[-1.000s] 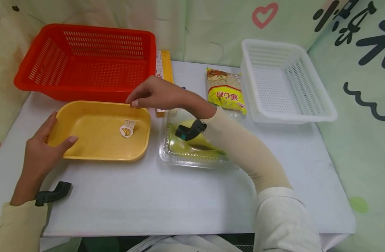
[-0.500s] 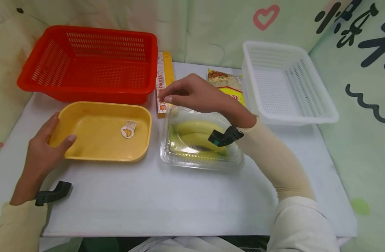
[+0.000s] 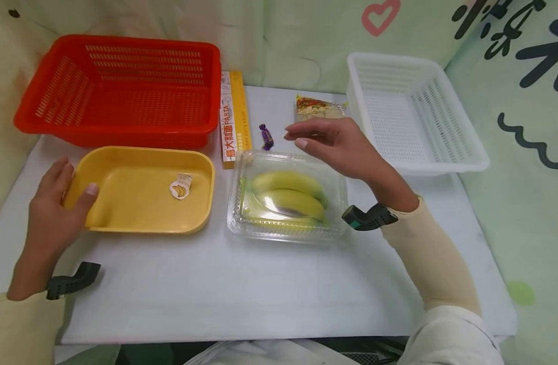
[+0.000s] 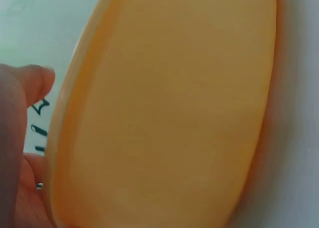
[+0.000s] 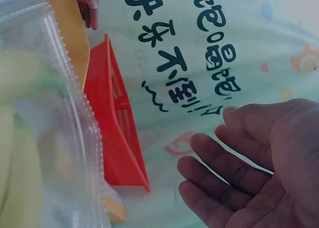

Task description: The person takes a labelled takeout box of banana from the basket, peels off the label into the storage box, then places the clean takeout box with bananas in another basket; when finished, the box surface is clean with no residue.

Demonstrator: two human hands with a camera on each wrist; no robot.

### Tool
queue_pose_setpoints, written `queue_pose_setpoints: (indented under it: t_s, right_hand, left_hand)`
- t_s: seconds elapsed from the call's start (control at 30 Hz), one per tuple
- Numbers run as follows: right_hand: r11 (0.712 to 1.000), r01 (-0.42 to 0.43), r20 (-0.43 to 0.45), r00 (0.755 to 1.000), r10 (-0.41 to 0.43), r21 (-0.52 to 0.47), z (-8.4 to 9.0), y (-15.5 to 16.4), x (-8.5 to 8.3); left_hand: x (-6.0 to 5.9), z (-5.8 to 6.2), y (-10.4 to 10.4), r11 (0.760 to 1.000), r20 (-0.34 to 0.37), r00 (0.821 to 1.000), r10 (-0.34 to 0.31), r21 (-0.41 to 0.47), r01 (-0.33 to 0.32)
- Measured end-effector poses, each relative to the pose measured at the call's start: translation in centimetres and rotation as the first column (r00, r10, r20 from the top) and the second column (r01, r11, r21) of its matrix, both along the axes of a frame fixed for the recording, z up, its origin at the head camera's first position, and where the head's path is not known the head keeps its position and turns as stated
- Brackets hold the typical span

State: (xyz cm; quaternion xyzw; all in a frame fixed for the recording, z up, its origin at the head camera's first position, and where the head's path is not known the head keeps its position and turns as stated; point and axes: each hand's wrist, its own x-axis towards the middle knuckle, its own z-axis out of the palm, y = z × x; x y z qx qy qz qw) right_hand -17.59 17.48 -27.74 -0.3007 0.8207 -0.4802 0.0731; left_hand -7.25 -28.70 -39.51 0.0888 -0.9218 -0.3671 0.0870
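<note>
At the left end of a yellow plastic tray [image 3: 137, 225], my left hand [image 3: 53, 208] has its fingers along the outside and its thumb over the rim. In the left wrist view the thumb stands off the tray's edge. A small banana-picture sticker [image 3: 181, 186] lies in the tray. My right hand [image 3: 336, 147] hovers with nothing in it, fingers loosely bent, above the back right corner of a clear lidded plastic box [image 3: 288, 197] with bananas inside. Partly behind that hand lies a printed food packet [image 3: 317, 108].
A red slotted basket [image 3: 119, 137] stands at the back left, behind the tray. Beside it lies a yellow and white pasta box [image 3: 233, 116]. A small purple wrapped candy [image 3: 266, 137] lies behind the clear box. A white basket [image 3: 425, 165] stands at the back right.
My right hand has moved from the yellow tray's back right corner rightward over the clear box, uncovering the candy. My left hand has shifted slightly left; the tray stays in place.
</note>
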Motion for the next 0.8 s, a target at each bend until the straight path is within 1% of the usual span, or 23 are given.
queue_pose_setpoints:
  t_s: [0.07, 0.17, 0.27, 0.33, 0.37, 0.5, 0.57, 0.63, 0.7, 0.73, 0.8]
  right_hand:
    - [1.0, 0.018, -0.026, 1.0, -0.018, 0.008, -0.2, 0.6, 0.4]
    - [0.998, 0.064, -0.039, 0.997, -0.064, 0.006, -0.6, 1.4, 1.0]
    - [0.992, 0.122, -0.048, 0.991, -0.121, 0.01, -1.2, 2.2, 1.6]
    - [0.988, 0.151, -0.041, 0.988, -0.151, -0.013, -1.8, 2.7, 2.0]
    - [0.987, 0.158, -0.038, 0.986, -0.159, -0.03, -2.1, 3.0, 2.2]
    - [0.978, 0.183, -0.041, 0.981, -0.187, -0.096, -3.4, 4.2, 2.7]
    - [0.974, 0.201, -0.047, 0.977, -0.206, -0.1, -4.0, 4.6, 2.9]
    - [0.97, 0.226, -0.052, 0.972, -0.231, -0.088, -4.6, 5.1, 3.2]
    - [0.967, 0.235, -0.046, 0.97, -0.24, -0.096, -5.1, 5.5, 3.5]
    - [0.966, 0.236, -0.041, 0.97, -0.241, -0.11, -5.4, 5.7, 3.6]
    - [0.96, 0.241, -0.029, 0.968, -0.247, -0.141, -5.8, 6.0, 3.9]
  left_hand:
    - [0.1, 0.3, 0.5, 0.999, -0.039, 0.999, 0.013, -0.044, -0.015]
    - [0.3, 0.9, 1.4, 0.997, -0.137, 0.991, 0.002, -0.076, -0.012]
    - [0.3, 1.4, 2.6, 0.998, -0.248, 0.967, -0.056, -0.051, 0.045]
    - [0.4, 1.7, 3.6, 0.995, -0.3, 0.949, -0.1, -0.025, 0.097]
    - [0.4, 1.9, 4.1, 0.993, -0.313, 0.942, -0.12, -0.016, 0.121]
    - [0.4, 2.5, 6.5, 0.978, -0.315, 0.928, -0.197, 0.009, 0.211]
    - [0.4, 2.7, 7.5, 0.965, -0.318, 0.916, -0.243, 0.02, 0.263]
    - [0.4, 2.7, 8.4, 0.948, -0.33, 0.898, -0.29, 0.029, 0.316]
    - [0.5, 2.8, 9.3, 0.927, -0.324, 0.886, -0.333, 0.06, 0.371]
    - [0.6, 2.9, 9.7, 0.915, -0.312, 0.883, -0.351, 0.086, 0.394]
    - [0.6, 3.0, 10.5, 0.895, -0.272, 0.885, -0.379, 0.136, 0.425]
